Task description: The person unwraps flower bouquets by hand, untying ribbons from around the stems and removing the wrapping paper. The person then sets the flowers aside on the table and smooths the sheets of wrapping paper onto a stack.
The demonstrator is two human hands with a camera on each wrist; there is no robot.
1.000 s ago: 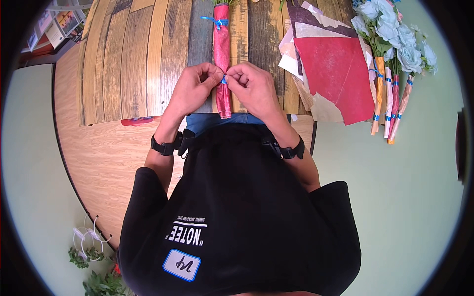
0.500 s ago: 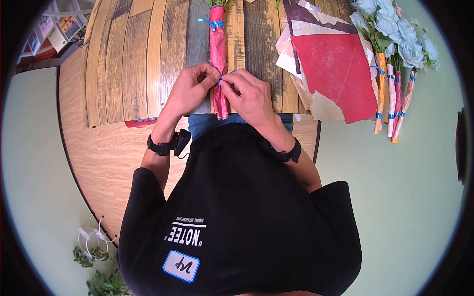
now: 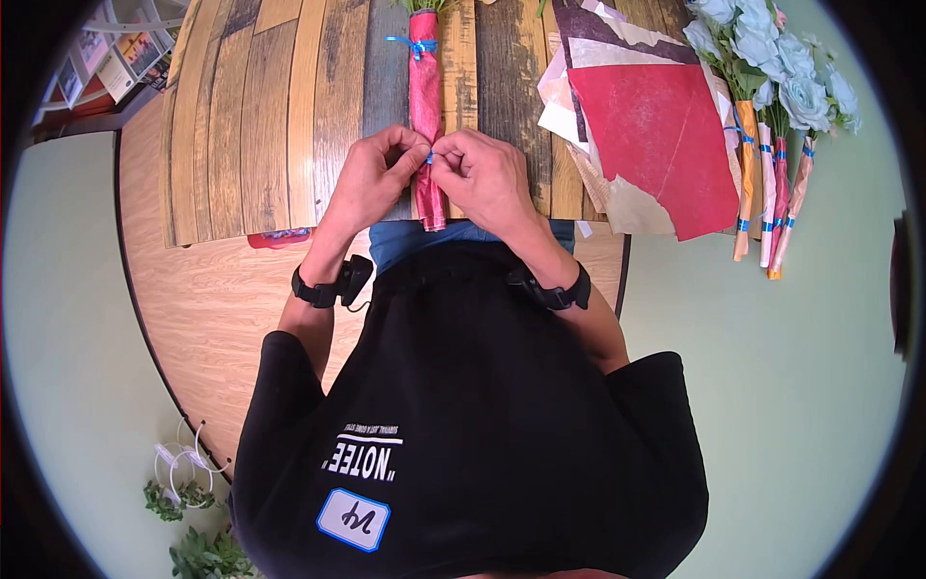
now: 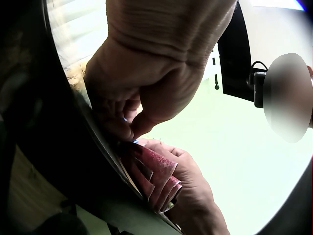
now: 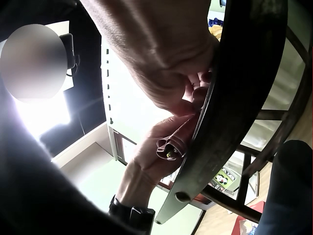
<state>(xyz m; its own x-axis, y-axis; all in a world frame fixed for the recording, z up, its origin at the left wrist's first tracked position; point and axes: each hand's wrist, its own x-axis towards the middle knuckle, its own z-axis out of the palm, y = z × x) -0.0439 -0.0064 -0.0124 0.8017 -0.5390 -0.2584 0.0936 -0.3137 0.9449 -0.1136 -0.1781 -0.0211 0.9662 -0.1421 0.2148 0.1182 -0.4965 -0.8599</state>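
A bouquet stem wrapped in pinkish-red paper [image 3: 425,92] lies on the wooden table, its open lower end toward the person. Around its upper part a blue ribbon [image 3: 422,46] is tied in a knot. Lower down, a second blue ribbon [image 3: 429,158] crosses the wrap between the hands. My left hand [image 3: 376,179] pinches this ribbon at thumb and index finger, on the left side of the wrap. From the right, my right hand [image 3: 487,181] pinches the ribbon too, fingertips close to the left ones. The left wrist view shows the folded paper end [image 4: 161,178] below the fingers.
Torn wrapping sheets, a red one [image 3: 651,135] uppermost, lie on the right of the table. Beyond them are several wrapped bouquets with pale blue flowers [image 3: 762,58]. The table's near edge [image 3: 222,239] runs just before the person's body.
The head view has shifted slightly, and the wrap appears a little further left. My right hand drew across toward the left at the ribbon, then its fingers closed in by the knot. The left hand keeps its pinch.
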